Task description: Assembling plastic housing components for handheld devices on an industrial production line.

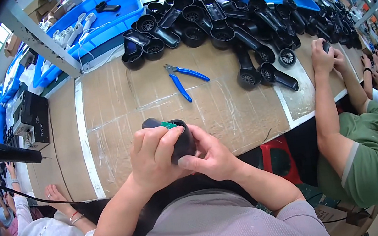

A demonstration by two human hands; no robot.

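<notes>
Close to my body, above the near edge of the bench, both hands grip one black plastic housing (185,147) with a round open end. My left hand (150,154) is wrapped round its handle side, fingertips at the rim. My right hand (211,156) closes on the round end from the other side, thumb at the front. A small green circuit board (169,125) shows at the housing's top, beside my left fingers. Farther ahead on the cardboard-covered bench (114,99) lie blue-handled cutting pliers (180,83), jaws pointing away. My palms hide much of the housing.
A large heap of similar black housings (191,16) fills the far side. Blue trays (107,18) stand behind, one with white housings. At the left are an electric screwdriver (13,153) and a black box (31,116). Co-workers sit on both sides; a red stool (279,158) stands right.
</notes>
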